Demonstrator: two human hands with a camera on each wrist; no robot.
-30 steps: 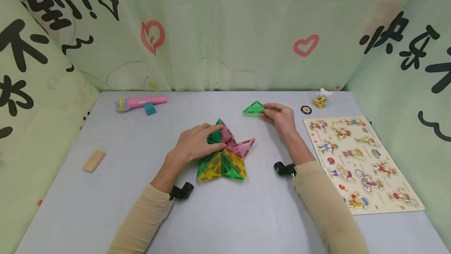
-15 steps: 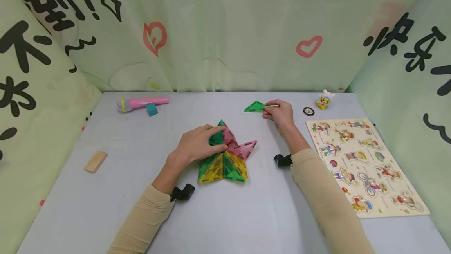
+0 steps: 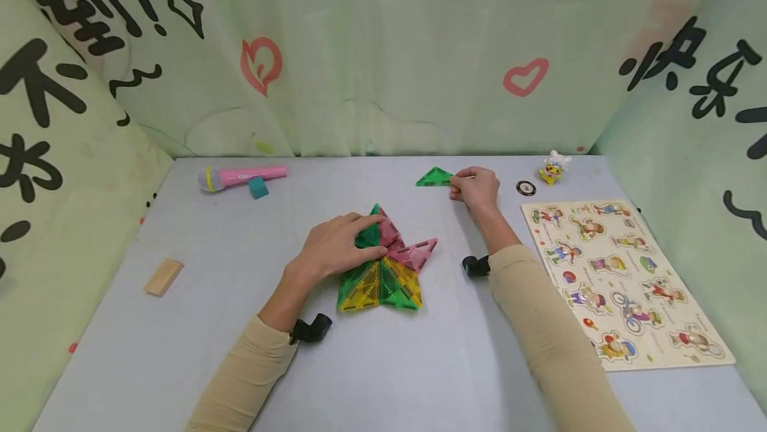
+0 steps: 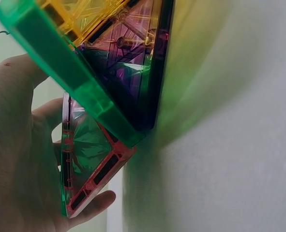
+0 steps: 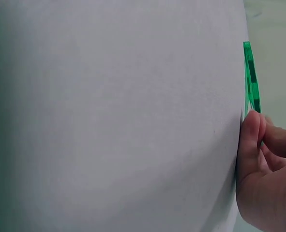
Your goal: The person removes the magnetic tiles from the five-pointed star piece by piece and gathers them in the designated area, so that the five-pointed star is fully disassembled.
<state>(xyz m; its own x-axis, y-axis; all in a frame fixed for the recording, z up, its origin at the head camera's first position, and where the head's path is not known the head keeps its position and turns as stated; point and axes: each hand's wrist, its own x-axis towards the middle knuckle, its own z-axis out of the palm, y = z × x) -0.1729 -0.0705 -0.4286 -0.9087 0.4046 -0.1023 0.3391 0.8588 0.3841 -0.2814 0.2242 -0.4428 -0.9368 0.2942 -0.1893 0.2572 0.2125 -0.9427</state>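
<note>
My left hand (image 3: 335, 242) grips a built-up shape of see-through magnetic tiles (image 3: 398, 283) in the middle of the table. Green and yellow triangles make its near side, and pink ones jut out to the right. In the left wrist view, fingers wrap a pink-edged triangle (image 4: 89, 145) next to a thick green tile edge (image 4: 70, 70). Farther back, my right hand (image 3: 477, 190) pinches a loose green triangular magnetic tile (image 3: 433, 178) by its right end. The right wrist view has that green tile (image 5: 251, 75) edge-on, between thumb and fingers, close to the table surface.
A pink toy microphone (image 3: 252, 176) and a teal cube (image 3: 258, 187) lie at the back left, a wooden block (image 3: 164, 277) at the left. On the right are a picture puzzle board (image 3: 611, 272), a round black disc (image 3: 526, 188) and a small figurine (image 3: 552, 168).
My right hand has moved slightly toward the back of the table with the green tile in its fingers. The left hand keeps its place on the tile shape.
</note>
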